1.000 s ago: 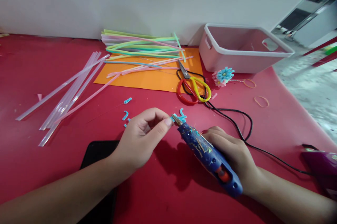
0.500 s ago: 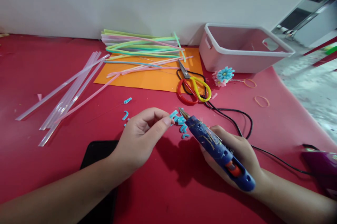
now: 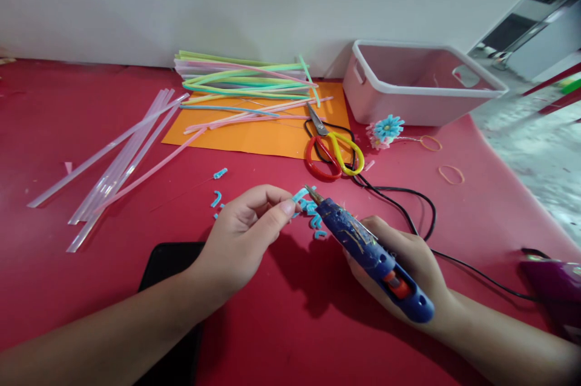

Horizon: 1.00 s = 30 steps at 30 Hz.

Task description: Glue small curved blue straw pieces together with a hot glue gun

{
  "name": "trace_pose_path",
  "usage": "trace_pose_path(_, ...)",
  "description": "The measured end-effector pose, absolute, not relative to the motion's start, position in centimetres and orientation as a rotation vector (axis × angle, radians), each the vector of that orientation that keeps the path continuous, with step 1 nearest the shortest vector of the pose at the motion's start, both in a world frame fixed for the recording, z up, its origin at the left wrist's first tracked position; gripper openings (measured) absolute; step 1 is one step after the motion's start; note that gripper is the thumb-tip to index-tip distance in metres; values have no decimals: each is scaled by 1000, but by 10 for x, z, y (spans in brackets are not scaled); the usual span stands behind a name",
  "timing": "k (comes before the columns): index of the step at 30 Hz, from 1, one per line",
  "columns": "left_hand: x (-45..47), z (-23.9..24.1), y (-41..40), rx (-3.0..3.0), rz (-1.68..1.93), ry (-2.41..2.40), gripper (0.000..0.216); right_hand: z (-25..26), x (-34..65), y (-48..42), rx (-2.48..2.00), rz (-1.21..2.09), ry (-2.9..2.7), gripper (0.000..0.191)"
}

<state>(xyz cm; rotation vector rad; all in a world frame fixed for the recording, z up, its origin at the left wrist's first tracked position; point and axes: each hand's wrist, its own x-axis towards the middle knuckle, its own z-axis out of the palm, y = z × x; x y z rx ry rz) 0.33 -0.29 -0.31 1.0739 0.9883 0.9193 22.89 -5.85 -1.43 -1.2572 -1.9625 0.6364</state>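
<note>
My left hand pinches a small curved blue straw piece between thumb and fingers, just above the red table. My right hand grips a blue glue gun, its metal tip touching or almost touching that piece. Several more blue straw bits lie under the nozzle, and others lie left of my left hand. The gun's black cord trails away to the right.
Red and yellow scissors lie on an orange sheet with coloured straws. Clear sticks lie at left. A white bin, a straw flower, rubber bands, a black phone and a purple object surround the hands.
My right hand lifted the glue gun and swung its handle rightward and upward; the nozzle rose beside the blue piece, then eased slightly left. My left hand stayed almost still.
</note>
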Motion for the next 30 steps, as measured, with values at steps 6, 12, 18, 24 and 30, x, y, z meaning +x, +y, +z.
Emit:
trace_pose_path(6,2,-1,-3,1119,913,964,17,-12,229,-57,-1243,621,-1975,16)
trace_pose_path(12,3,-2,-2,1064,900,971,16,-16,230,-58,-1238,608,-1992,19)
trace_pose_path(18,0,-3,-4,1042,898,950,16,-15,230,-56,-1182,585,-2021,16)
trace_pose_path(24,-2,-8,-2,1035,880,953,16,-20,232,-58,-1150,595,-2041,19)
trace_pose_path(30,-3,-8,-2,1053,869,948,19,-20,232,-57,-1113,601,-2061,19)
